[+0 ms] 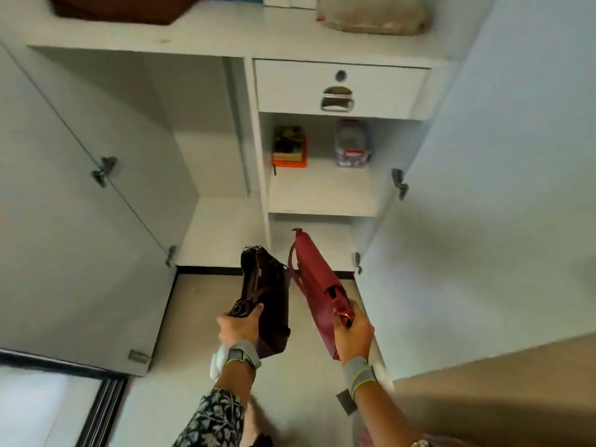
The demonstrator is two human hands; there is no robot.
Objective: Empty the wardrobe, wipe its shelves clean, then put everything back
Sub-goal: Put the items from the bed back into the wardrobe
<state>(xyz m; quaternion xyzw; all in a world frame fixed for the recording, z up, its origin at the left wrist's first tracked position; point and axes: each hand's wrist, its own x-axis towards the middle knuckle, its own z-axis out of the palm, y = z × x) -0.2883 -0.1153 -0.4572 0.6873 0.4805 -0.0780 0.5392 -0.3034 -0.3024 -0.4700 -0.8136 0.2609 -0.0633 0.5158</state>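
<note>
Head view: left grip [240, 327] curled round the top edge and strap end of a dark brown bag [272, 295], thumb on the near side. Right grip [353, 333] clenched on the handle end of a red bag [314, 275]. Both bags are held in the air, long axis pointing away from the person, side by side and close; can't tell if they touch. Grey wristbands [245, 353] with yellow-green edging on both wrists. Something white sits under the left wrist, possibly a cloth; too blurred to say.

Brown bag hangs over the floor [206, 317], just in front of the wardrobe [254, 156] at its centre divider. The red bag's far tip reaches the mouth of the bottom right compartment, under the low shelf [322, 195].

On that shelf, at the back: a small stack of books [289, 145] to the left, a clear plastic pack [352, 143] to the right, well apart. Above them is a closed drawer [380, 88] with a metal pull and a keyhole. On the top shelf [225, 30]: a beige pouch [371, 14] to the right, a brown item [113, 8] to the left, both cut off by the frame edge. Left door [64, 221] and right door [483, 188] both swung wide.
</note>
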